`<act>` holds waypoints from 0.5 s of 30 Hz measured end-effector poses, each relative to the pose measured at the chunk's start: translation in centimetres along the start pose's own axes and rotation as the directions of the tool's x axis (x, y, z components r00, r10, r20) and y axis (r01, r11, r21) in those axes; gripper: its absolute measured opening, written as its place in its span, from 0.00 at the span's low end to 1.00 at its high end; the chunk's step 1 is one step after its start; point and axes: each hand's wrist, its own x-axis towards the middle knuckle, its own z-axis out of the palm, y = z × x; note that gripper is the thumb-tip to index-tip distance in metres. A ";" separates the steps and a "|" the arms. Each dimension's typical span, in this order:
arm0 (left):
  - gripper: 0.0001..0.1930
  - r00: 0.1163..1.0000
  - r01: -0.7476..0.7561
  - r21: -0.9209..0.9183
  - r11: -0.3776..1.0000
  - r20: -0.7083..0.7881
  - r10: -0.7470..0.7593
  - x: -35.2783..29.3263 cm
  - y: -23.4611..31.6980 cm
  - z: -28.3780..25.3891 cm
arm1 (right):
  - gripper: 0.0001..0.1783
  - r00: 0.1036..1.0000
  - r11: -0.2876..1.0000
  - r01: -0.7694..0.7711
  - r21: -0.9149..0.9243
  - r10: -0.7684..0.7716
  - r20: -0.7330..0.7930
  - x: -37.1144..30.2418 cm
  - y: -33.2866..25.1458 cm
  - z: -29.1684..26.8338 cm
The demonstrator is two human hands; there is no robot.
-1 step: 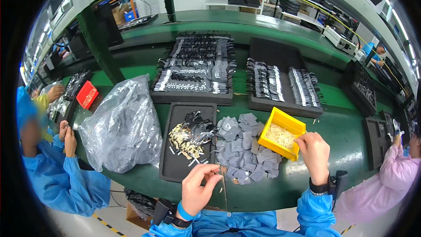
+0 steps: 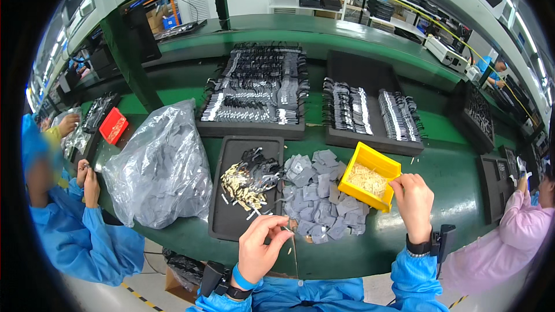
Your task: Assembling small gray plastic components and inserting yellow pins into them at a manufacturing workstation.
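Note:
My left hand (image 2: 261, 247) is over the near table edge, thumb and forefinger pinched on a small thin piece too small to name. Just below its fingertips shows a tiny pale strip (image 2: 289, 251). My right hand (image 2: 415, 201) has its fingers closed at the right rim of a yellow bin (image 2: 377, 160); whether they grip the rim or a small piece is hidden. Pale small strips (image 2: 367, 179) fill the bin, which leans on a heap of grey flat pieces (image 2: 315, 199). Left of that heap, a black tray (image 2: 225, 222) bears black cabled parts (image 2: 261, 164) with cream-coloured ends.
Behind stand two black trays (image 2: 254, 130) (image 2: 376, 143) with rows of cabled parts. A large clear bag (image 2: 162, 167) of grey pieces lies left, beside a red bin (image 2: 114, 126). Co-workers sit at left (image 2: 87, 242) and right (image 2: 485, 248). A green post (image 2: 130, 60) rises behind the bag.
The whole view has shifted very slightly. My hands keep their places and grips, and nothing has visibly been taken or let go.

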 end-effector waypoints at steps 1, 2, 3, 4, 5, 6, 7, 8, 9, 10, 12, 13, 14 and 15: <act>0.12 1.000 -0.024 0.001 1.000 0.003 0.024 0.1 0.0 0.2 | 0.04 0.996 0.995 -0.081 0.051 0.083 -0.038 -0.4 -0.1 -0.1; 0.12 1.000 -0.023 0.003 1.000 -0.002 0.023 0.4 0.0 0.5 | 0.03 0.984 0.981 -0.155 0.115 0.163 -0.068 -0.6 -0.5 -0.1; 0.12 0.998 -0.045 0.028 0.999 0.043 0.044 0.6 0.0 0.5 | 0.03 0.984 0.981 -0.156 0.117 0.164 -0.065 -1.0 -1.3 -0.3; 0.13 0.994 -0.067 0.053 0.996 0.088 0.062 0.8 0.0 0.5 | 0.03 0.974 0.918 -0.219 0.331 0.228 0.011 -1.4 -2.3 -0.9; 0.13 0.994 -0.066 0.056 0.996 0.093 0.061 1.1 -0.1 0.7 | 0.03 0.956 0.804 -0.286 0.522 0.278 0.095 -1.8 -3.4 -1.4; 0.13 0.986 -0.116 0.046 0.992 0.124 0.110 1.3 -0.4 0.8 | 0.04 0.966 0.715 -0.258 0.650 0.172 0.194 -2.3 -4.9 -1.7; 0.13 0.975 -0.166 0.034 0.986 0.155 0.159 1.5 -0.8 1.0 | 0.05 0.961 0.602 -0.245 0.760 0.051 0.270 -2.6 -6.2 -1.8; 0.13 0.973 -0.175 0.014 0.985 0.158 0.170 1.5 -1.0 1.2 | 0.06 0.926 0.497 -0.299 0.814 -0.054 0.373 -2.8 -7.0 -1.5; 0.13 0.973 -0.172 0.022 0.985 0.162 0.166 1.5 -1.1 1.1 | 0.07 0.875 0.390 -0.363 0.846 -0.170 0.454 -3.0 -7.7 -1.3; 0.13 0.959 -0.223 0.049 0.974 0.192 0.210 1.7 -1.1 0.9 | 0.08 0.819 0.290 -0.474 0.831 -0.201 0.537 -3.2 -8.3 -0.7; 0.14 0.942 -0.274 0.070 0.959 0.221 0.253 2.0 -0.9 1.1 | 0.09 0.797 0.232 -0.497 0.836 -0.258 0.546 -3.5 -8.5 0.2; 0.14 0.933 -0.292 0.080 0.953 0.244 0.265 2.1 -0.8 1.1 | 0.09 0.775 0.177 -0.519 0.836 -0.316 0.547 -3.6 -8.6 0.4; 0.15 0.922 -0.310 0.085 0.947 0.270 0.278 2.3 -0.8 1.2 | 0.08 0.743 0.139 -0.569 0.810 -0.336 0.579 -3.6 -8.8 0.3; 0.15 0.920 -0.311 0.079 0.947 0.274 0.279 2.4 -0.8 1.4 | 0.08 0.743 0.141 -0.571 0.809 -0.330 0.582 -3.8 -8.6 0.5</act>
